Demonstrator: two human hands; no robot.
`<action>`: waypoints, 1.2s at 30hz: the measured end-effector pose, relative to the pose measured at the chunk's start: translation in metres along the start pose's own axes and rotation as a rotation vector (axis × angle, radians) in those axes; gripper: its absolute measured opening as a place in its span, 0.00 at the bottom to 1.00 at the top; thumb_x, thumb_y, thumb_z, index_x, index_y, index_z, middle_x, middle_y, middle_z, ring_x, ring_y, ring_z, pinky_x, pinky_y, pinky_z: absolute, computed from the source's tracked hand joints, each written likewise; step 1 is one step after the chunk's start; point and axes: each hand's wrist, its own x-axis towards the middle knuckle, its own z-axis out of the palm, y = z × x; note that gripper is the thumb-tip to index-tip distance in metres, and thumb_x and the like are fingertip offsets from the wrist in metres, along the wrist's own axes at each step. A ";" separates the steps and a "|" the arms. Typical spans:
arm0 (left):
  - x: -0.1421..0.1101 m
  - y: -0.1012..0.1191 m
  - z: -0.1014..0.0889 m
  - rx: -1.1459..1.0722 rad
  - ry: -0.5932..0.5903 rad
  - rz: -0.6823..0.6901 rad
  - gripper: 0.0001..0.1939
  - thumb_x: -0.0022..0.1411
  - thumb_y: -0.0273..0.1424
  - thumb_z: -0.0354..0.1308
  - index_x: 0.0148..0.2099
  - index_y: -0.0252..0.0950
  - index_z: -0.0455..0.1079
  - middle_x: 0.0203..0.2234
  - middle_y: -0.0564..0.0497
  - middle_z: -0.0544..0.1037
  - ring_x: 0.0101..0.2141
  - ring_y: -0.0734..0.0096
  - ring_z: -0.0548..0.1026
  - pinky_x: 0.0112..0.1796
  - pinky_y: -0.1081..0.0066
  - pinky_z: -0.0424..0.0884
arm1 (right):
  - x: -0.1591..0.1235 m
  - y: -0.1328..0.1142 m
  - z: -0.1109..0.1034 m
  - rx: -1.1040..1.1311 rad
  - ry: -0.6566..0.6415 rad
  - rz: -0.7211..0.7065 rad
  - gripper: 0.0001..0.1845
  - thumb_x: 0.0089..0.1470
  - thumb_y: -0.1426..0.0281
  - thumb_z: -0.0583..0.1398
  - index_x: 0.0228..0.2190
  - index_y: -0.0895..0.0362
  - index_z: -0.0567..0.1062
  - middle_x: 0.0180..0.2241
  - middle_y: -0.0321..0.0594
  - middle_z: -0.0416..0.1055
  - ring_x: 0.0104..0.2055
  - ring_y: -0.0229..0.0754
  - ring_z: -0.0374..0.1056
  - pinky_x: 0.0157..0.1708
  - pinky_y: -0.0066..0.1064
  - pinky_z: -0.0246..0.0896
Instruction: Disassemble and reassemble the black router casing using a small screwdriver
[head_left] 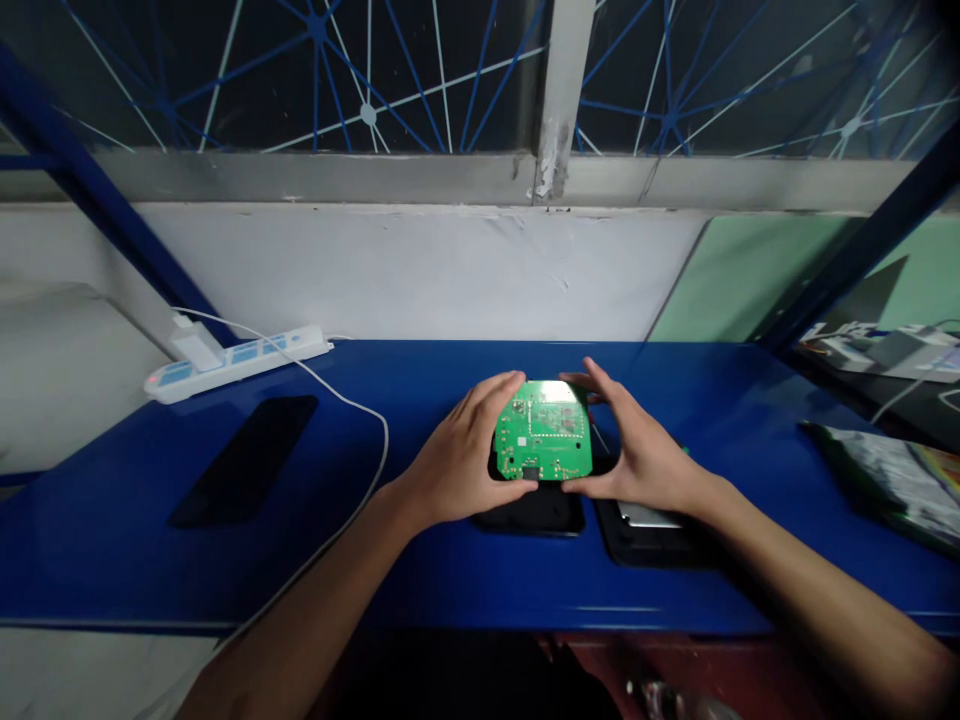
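At the left of the surface, a power strip and a black slab are seen. By the left hand's fingers and, opposite, the right hand's, the board is clamped, raised over a black case. Farther right, a packet is seen.

We could read no text, label, brand or number. The fine markings on the green circuit board were too small for us to make out, and the patterned packet at the right was too blurred.
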 end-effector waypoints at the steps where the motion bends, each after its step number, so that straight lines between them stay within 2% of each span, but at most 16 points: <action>1: 0.000 0.000 0.000 -0.003 0.013 0.009 0.58 0.49 0.32 0.72 0.72 0.39 0.38 0.65 0.32 0.57 0.63 0.32 0.59 0.57 0.32 0.63 | 0.000 0.000 0.000 -0.002 0.003 0.001 0.70 0.42 0.53 0.71 0.70 0.50 0.34 0.65 0.54 0.58 0.62 0.63 0.61 0.58 0.60 0.63; 9: -0.001 0.000 0.002 0.004 0.084 0.042 0.55 0.48 0.32 0.72 0.70 0.39 0.43 0.62 0.32 0.59 0.61 0.36 0.62 0.57 0.36 0.65 | -0.001 0.000 -0.001 -0.019 0.011 -0.009 0.70 0.42 0.52 0.71 0.70 0.52 0.34 0.65 0.55 0.58 0.62 0.64 0.62 0.56 0.60 0.65; 16: -0.001 0.000 0.003 0.007 0.087 0.058 0.53 0.48 0.31 0.72 0.69 0.37 0.44 0.62 0.31 0.59 0.61 0.37 0.62 0.57 0.39 0.65 | 0.000 -0.002 -0.002 -0.033 0.009 -0.021 0.69 0.42 0.52 0.71 0.70 0.51 0.34 0.65 0.54 0.59 0.60 0.62 0.63 0.54 0.58 0.67; 31: -0.001 0.000 0.003 -0.003 0.085 0.045 0.53 0.49 0.31 0.72 0.69 0.41 0.44 0.62 0.34 0.59 0.61 0.35 0.62 0.56 0.35 0.64 | 0.001 -0.002 -0.004 -0.037 0.006 -0.032 0.69 0.43 0.54 0.71 0.70 0.50 0.33 0.65 0.53 0.59 0.61 0.64 0.62 0.55 0.61 0.65; 36: -0.001 -0.001 0.004 0.010 0.077 0.043 0.53 0.49 0.31 0.72 0.69 0.38 0.44 0.62 0.31 0.59 0.61 0.36 0.61 0.57 0.37 0.64 | 0.002 -0.003 -0.004 -0.036 0.002 -0.029 0.69 0.43 0.53 0.71 0.70 0.51 0.33 0.65 0.54 0.59 0.62 0.63 0.61 0.56 0.60 0.65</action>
